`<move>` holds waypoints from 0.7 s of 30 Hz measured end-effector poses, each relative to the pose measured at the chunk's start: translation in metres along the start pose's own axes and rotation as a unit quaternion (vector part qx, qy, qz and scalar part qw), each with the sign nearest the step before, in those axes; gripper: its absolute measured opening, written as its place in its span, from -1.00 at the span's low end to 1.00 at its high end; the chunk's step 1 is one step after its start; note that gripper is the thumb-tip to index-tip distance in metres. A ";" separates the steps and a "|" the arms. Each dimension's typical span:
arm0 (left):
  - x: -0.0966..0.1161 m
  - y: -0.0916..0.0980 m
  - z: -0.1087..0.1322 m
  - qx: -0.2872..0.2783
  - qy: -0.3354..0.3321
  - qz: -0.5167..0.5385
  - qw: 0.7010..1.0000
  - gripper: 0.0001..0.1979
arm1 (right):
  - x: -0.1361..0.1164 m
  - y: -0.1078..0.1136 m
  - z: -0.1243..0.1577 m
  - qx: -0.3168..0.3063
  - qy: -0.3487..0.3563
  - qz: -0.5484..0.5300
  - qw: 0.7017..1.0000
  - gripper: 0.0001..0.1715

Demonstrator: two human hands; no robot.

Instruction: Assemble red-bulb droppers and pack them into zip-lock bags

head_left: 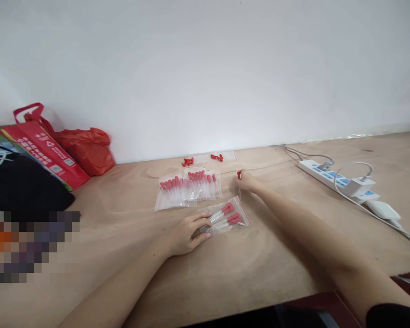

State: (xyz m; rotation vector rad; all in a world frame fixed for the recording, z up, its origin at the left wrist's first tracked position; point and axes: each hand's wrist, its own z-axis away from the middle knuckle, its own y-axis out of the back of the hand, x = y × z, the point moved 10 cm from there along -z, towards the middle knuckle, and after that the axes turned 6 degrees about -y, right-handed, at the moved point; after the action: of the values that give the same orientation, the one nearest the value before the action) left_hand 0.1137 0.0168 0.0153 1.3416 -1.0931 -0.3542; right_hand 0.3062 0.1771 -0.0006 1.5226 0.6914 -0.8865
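Observation:
My left hand (191, 232) rests on the table with its thumb and fingers closed around the near left end of a clear zip bag (222, 228). Inside that bag lie several droppers with clear tubes and red rubber bulbs (234, 218). Farther off to the right, my right hand (248, 181) pinches a dropper (239, 175); its red bulb shows above the fingers, and its thin tube is hardly visible. Just beyond my left hand, filled clear bags of red-bulbed droppers (172, 189) overlap one another in a row.
Loose red bulbs (187, 161) lie near the wall, beside a clear bag (229, 155) with more red bulbs (216, 157) on it. To the right is a white power strip (323, 175) with cables and a charger (358, 186). Red bags (89, 150) and a black bag (23, 187) stand left.

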 end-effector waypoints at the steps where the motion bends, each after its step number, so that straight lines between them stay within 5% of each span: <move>1: 0.000 0.000 0.000 0.000 0.002 0.000 1.000 -0.79 | 0.005 0.007 0.006 0.005 -0.006 -0.009 1.000 -0.64; 8: 0.004 0.003 -0.001 0.010 -0.010 -0.013 1.000 -0.82 | 0.032 0.037 0.063 0.042 -0.027 -0.290 0.956 -0.45; 21: -0.001 0.004 -0.002 0.019 -0.003 -0.007 1.000 -0.81 | 0.031 0.003 0.099 -0.022 -0.043 -0.386 0.921 -0.55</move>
State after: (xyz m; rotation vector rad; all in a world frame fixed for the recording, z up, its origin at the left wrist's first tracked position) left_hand 0.1132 0.0195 0.0183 1.3825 -1.1012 -0.3491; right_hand 0.3104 0.0775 -0.0278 1.1476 1.2739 -1.4984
